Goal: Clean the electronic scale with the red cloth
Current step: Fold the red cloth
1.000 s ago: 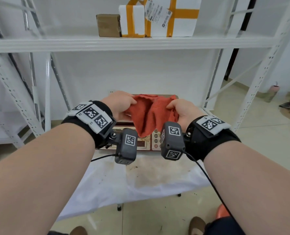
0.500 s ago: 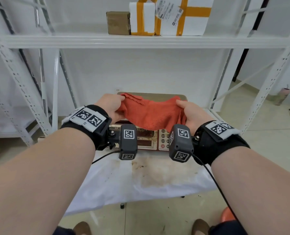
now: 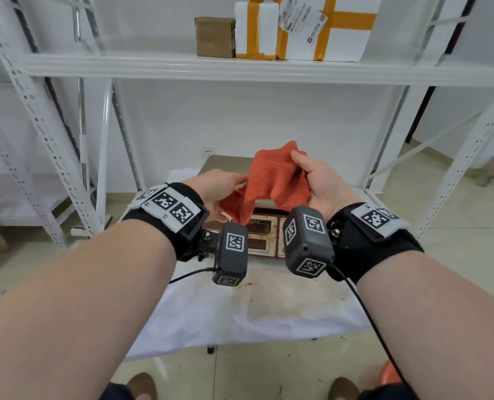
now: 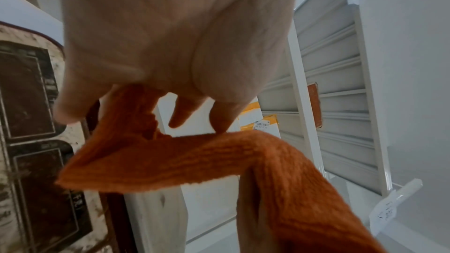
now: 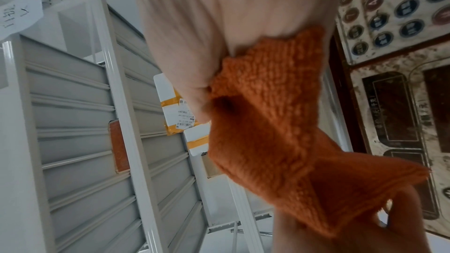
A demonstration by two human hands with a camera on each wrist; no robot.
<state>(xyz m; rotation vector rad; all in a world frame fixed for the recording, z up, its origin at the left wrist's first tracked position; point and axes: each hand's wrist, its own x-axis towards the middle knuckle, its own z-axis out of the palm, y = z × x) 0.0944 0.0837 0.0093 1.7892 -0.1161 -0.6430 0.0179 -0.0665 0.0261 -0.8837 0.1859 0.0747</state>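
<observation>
Red cloth [image 3: 271, 180] hangs bunched above the electronic scale [image 3: 264, 235] at the desk's [image 3: 268, 313] far edge, pinched by the left hand [image 3: 217, 189] at one end and gripped by the right hand [image 3: 320, 180] at the other. Left wrist view: curled fingers [image 4: 180, 114] pinch its corner. Right wrist view: the palm closes round the cloth beside the stained keypad [image 5: 394, 12].

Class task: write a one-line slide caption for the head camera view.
Both hands, left hand and right hand, hold the red cloth above the stained electronic scale, below a shelf of parcels.
</observation>
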